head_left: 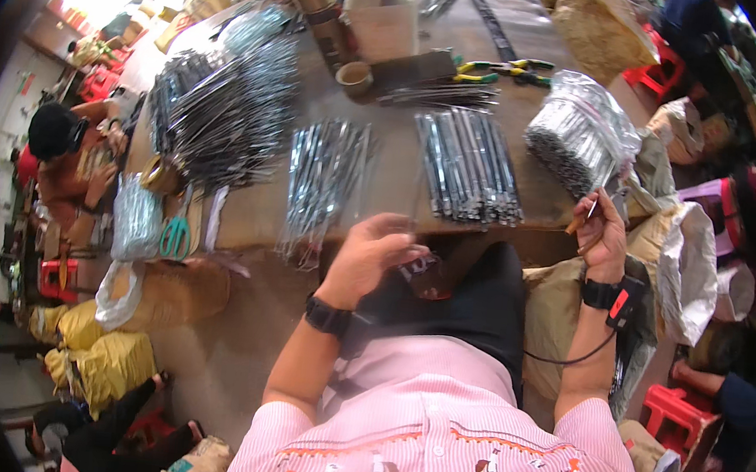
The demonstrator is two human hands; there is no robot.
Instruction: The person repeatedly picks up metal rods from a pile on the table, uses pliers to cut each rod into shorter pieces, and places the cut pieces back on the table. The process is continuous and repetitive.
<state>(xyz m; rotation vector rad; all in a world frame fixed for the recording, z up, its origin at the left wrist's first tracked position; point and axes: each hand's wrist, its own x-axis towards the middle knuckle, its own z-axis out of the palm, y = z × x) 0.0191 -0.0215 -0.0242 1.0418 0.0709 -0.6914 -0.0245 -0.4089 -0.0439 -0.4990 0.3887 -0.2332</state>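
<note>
My right hand (604,235) is closed on a thin tool with an orange-brown handle (574,224). Just beyond it lies a clear plastic bag (579,128) packed with thin metal strips. My left hand (372,254), slightly blurred, hovers at the table's near edge with thumb and fingers apart; I see nothing held in it. Ahead of that hand are two spread rows of metal strips, a thinner one (328,172) on the left and a broader one (469,166) on the right. A shiny, partly see-through item (426,275) rests by my lap below the left hand, its kind unclear.
A large heap of metal strips (235,109) covers the table's left. Farther back stand a thermos (319,14), a whitish plastic bin (382,23) and a tape roll (354,77). Yellow-handled pliers (503,70) lie behind the rows; teal-handled scissors (176,235) lie near left. A co-worker (72,147) sits left.
</note>
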